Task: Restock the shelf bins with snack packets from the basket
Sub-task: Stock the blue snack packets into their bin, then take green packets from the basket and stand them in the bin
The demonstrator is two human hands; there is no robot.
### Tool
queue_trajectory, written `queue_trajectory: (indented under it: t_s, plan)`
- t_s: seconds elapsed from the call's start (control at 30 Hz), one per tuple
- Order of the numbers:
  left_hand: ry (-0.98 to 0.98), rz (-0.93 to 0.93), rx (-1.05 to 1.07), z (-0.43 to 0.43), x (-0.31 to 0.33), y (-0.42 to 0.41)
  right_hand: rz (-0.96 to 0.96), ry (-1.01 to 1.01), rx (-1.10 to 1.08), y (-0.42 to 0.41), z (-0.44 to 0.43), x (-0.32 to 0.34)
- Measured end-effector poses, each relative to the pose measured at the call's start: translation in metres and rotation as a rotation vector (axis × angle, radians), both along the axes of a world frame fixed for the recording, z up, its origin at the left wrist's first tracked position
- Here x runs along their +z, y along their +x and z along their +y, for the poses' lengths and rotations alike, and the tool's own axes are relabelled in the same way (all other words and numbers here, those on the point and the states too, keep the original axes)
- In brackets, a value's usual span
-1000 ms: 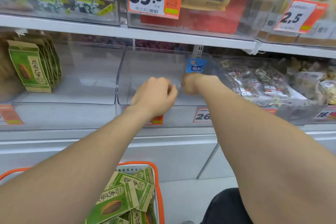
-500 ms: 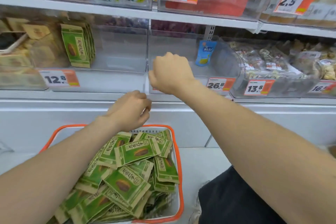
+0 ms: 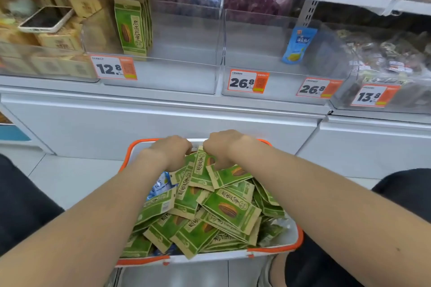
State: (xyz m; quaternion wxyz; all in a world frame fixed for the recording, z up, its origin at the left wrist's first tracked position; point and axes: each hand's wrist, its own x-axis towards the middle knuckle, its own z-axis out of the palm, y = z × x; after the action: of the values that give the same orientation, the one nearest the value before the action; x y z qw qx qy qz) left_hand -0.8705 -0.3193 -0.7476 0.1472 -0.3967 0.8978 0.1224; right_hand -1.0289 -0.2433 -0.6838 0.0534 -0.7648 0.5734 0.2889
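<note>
You are early in this job, by the look of it. The basket (image 3: 276, 250) sits between your knees, heaped to the rim with green packets (image 3: 229, 209), with a few blue packets (image 3: 160, 186) showing through on its left side. Above the basket and to the left, the clear bin (image 3: 186, 53) with the 12.8 tag holds only a short upright row of green packets (image 3: 130, 28) against its left wall (most of that bin is bare). Above the basket and to the right, the neighbouring bin has a single blue packet (image 3: 298, 45) leaning at its right end. Both your hands are down at the basket's far rim. Your left hand (image 3: 171, 152) has its fingers curled under and out of sight behind the knuckles, so I cannot tell whether it has anything. Your right hand (image 3: 224, 149) curls its fingers down onto the top of the pile and appears to pinch the upper edge of a green packet. Nearly all the stock is yet to be lifted out and stood in the bins.
</note>
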Motion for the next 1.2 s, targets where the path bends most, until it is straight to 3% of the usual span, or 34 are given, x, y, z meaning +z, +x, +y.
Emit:
queue_trajectory:
  t_s: [0.17,0.4,0.5,0.67,0.8,0.9,1.0,1.2]
  plan:
    - [0.098,-0.105,0.038,0.002,-0.016,0.01,-0.161,0.042,-0.104,0.006,-0.01,-0.021]
    - [0.246,-0.166,0.159,0.001,-0.049,0.016,-0.46,0.146,-0.489,-0.024,0.008,-0.072]
    - [0.283,-0.206,0.173,0.002,-0.056,0.01,-0.447,0.105,-0.559,-0.031,0.016,-0.092]
    - [0.478,0.167,0.298,-0.007,-0.052,-0.017,-0.425,0.115,-0.49,-0.027,0.01,-0.099]
    - [0.64,0.252,0.407,-0.008,-0.05,-0.022,-0.518,0.169,-0.52,-0.033,0.002,-0.099]
    - [0.565,0.368,0.443,-0.009,-0.056,-0.017,-0.673,0.147,-0.607,-0.037,0.0,-0.087]
    - [0.421,0.54,0.485,-0.011,-0.056,-0.013,-0.785,-0.026,-0.628,-0.03,0.001,-0.072]
    - [0.415,0.77,0.396,0.002,-0.046,-0.012,-0.883,-0.215,-0.612,-0.017,0.003,-0.068]
